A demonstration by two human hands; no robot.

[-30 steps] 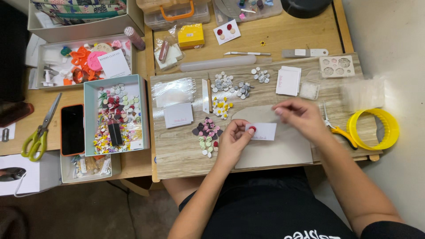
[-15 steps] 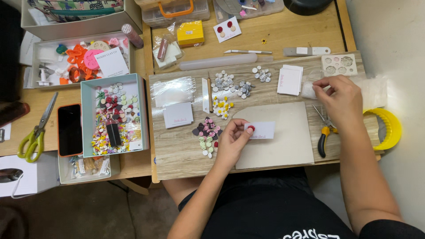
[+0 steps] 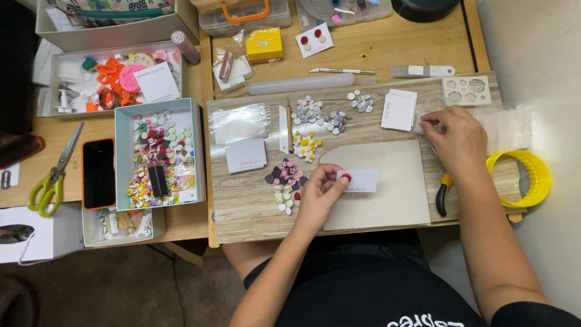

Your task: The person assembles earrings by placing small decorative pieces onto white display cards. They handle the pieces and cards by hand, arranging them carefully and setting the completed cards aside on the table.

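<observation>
Pinched between left-hand (image 3: 319, 195) thumb and fingers: a small white paper card (image 3: 361, 180) with a round red stud (image 3: 345, 178) on its left end; grip clenched on the card, held just over the pale grey cardboard sheet (image 3: 387, 188) on the wood-grain board (image 3: 254, 200). Same hold and same place as half a second ago.

Right hand (image 3: 458, 138) has stayed at the board's right edge since half a second ago; a second back it was down beside the card. Fingertips curled onto clear plastic film (image 3: 505, 124) just right of the white card stack (image 3: 399, 109). Whether they grasp or only press it, cannot tell.

Around, big to small:
- Wooden bench (image 3: 387, 45) under all.
- Teal open box of mixed coloured beads (image 3: 158, 154), left of the board.
- Yellow ring cutter (image 3: 528, 177), far right, partly behind the right forearm.
- Black phone with orange case (image 3: 98, 173).
- Green-handled scissors (image 3: 51, 175).
- Black-and-yellow handled pliers (image 3: 442, 194), beneath the right wrist, head hidden.
- Heap of dark, pink and pale green clay pieces (image 3: 284, 181), touching the left fingers' side.
</observation>
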